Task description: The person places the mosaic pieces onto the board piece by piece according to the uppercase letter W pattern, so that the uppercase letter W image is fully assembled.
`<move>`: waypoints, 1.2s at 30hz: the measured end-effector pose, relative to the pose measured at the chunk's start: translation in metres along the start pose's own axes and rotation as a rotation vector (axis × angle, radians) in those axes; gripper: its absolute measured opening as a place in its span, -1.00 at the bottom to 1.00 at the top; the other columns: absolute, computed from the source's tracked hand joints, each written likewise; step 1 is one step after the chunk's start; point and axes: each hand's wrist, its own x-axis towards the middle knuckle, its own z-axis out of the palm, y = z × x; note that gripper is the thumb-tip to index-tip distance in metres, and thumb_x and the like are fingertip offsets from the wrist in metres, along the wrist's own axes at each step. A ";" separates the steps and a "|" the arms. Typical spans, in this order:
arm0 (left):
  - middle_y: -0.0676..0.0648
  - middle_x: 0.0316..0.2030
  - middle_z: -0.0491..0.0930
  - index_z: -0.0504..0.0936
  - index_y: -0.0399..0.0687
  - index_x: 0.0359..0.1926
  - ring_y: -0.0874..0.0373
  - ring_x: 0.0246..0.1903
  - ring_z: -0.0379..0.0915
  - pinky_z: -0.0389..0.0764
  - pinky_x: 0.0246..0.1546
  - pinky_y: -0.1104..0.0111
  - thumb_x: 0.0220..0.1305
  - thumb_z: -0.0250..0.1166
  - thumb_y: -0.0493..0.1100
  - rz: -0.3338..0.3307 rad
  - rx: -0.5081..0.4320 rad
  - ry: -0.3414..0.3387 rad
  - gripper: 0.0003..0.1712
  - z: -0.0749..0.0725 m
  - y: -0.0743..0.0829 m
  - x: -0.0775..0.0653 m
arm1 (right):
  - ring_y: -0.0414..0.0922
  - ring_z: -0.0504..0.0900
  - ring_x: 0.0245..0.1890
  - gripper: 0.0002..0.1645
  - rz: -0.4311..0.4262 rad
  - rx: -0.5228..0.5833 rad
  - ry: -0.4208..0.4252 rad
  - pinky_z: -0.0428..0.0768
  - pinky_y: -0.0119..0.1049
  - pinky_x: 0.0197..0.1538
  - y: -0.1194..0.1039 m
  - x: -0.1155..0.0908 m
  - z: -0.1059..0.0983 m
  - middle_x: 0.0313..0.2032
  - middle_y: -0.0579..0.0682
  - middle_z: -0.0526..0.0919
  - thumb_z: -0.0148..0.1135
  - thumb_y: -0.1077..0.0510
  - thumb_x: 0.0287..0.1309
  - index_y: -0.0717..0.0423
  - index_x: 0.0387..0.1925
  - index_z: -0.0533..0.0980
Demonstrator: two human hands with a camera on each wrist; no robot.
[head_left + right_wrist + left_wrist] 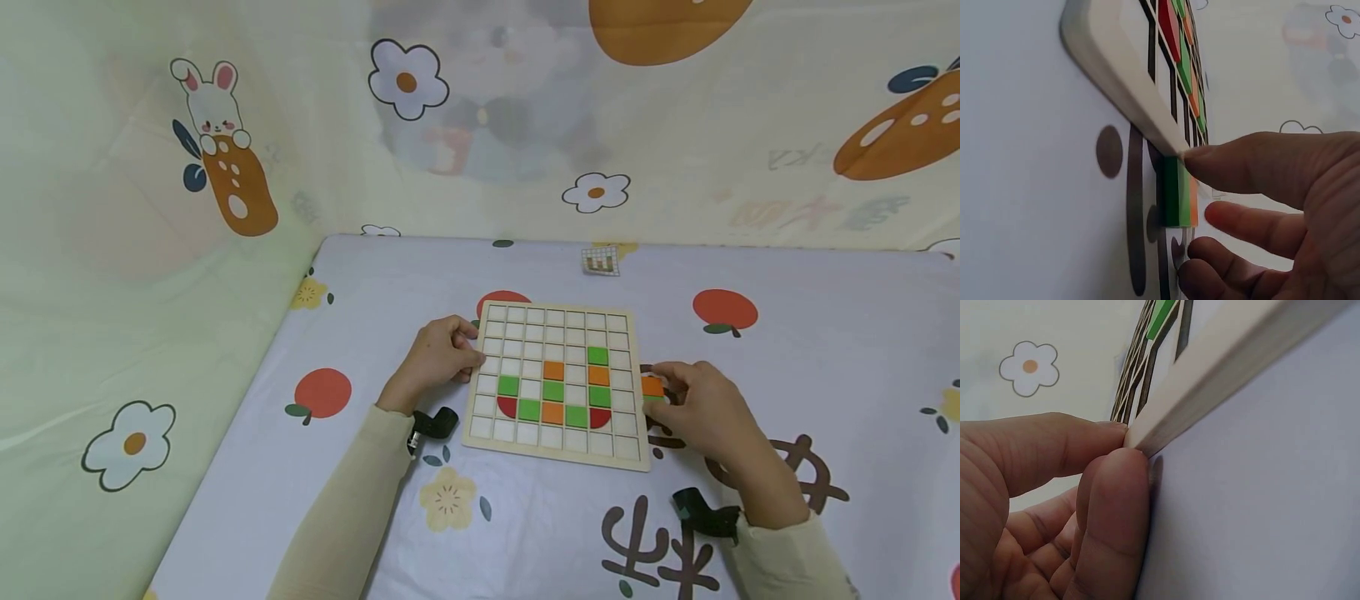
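Note:
A square wooden grid board [484, 333] lies on the cloth, with green, orange and red tiles among its white cells. My left hand [438, 354] is at the board's left edge, thumb and index finger pinching the pale wooden rim [1210, 375] in the left wrist view. Beside the right edge, my right hand [705, 408] has thumb and index finger around an orange block [652, 387] and a green block [1175, 194]. Its thumb tip sits right at the green block's end and the board rim, while the other fingers curl behind.
A small card with a grid picture [601, 261] lies beyond the board. The table wears a printed cloth [570, 533] with apples, flowers and brown characters. Patterned curtains [480, 183] stand at the back and left. Each wrist carries a black camera [705, 515].

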 end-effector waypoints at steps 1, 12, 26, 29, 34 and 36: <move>-0.09 -0.40 0.61 0.58 -0.27 0.06 0.17 -0.58 0.56 0.65 -0.49 0.43 0.25 0.45 -0.32 -0.001 -0.002 0.000 -0.62 0.000 0.000 0.000 | 0.08 0.43 -0.20 -0.28 0.012 0.005 -0.017 0.46 -0.23 -0.39 0.000 0.000 -0.001 -0.22 0.21 0.53 0.48 0.15 0.14 0.44 0.26 0.50; -0.09 -0.41 0.60 0.59 -0.25 0.06 0.16 -0.58 0.56 0.63 -0.50 0.44 0.25 0.46 -0.31 -0.005 0.021 0.002 -0.62 0.000 0.001 -0.001 | 0.08 0.45 -0.19 -0.34 0.069 0.030 -0.099 0.49 -0.23 -0.42 0.004 0.005 -0.005 -0.22 0.15 0.50 0.49 0.12 0.13 0.39 0.19 0.55; -0.10 -0.40 0.59 0.59 -0.25 0.06 0.17 -0.58 0.55 0.63 -0.50 0.44 0.25 0.46 -0.31 -0.009 0.024 0.005 -0.62 0.001 0.001 -0.001 | 0.03 0.46 -0.25 -0.58 0.091 0.071 -0.098 0.43 -0.24 -0.41 0.005 0.006 -0.008 -0.30 0.09 0.52 0.47 0.19 0.16 0.31 0.00 0.57; -0.09 -0.40 0.60 0.59 -0.25 0.06 0.17 -0.58 0.56 0.63 -0.50 0.44 0.25 0.46 -0.31 -0.009 0.023 0.003 -0.62 0.000 0.002 -0.001 | 0.02 0.48 -0.28 -0.69 0.091 0.079 -0.068 0.45 -0.26 -0.42 0.005 0.005 -0.007 -0.32 0.09 0.56 0.43 0.21 0.22 0.29 -0.06 0.59; -0.10 -0.40 0.60 0.59 -0.25 0.06 0.16 -0.58 0.55 0.63 -0.50 0.44 0.26 0.45 -0.31 -0.009 0.015 0.003 -0.63 -0.001 0.002 -0.001 | 0.02 0.52 -0.30 -0.79 0.090 0.079 -0.019 0.48 -0.27 -0.40 0.007 0.006 -0.005 -0.36 0.08 0.64 0.37 0.21 0.27 0.27 -0.13 0.63; -0.10 -0.41 0.60 0.59 -0.26 0.06 0.16 -0.58 0.55 0.63 -0.50 0.44 0.26 0.46 -0.31 -0.009 0.015 0.002 -0.62 -0.001 0.003 -0.002 | 0.01 0.51 -0.31 -0.72 0.100 0.076 -0.023 0.46 -0.26 -0.41 0.006 0.007 -0.005 -0.38 0.07 0.62 0.38 0.18 0.26 0.29 -0.09 0.63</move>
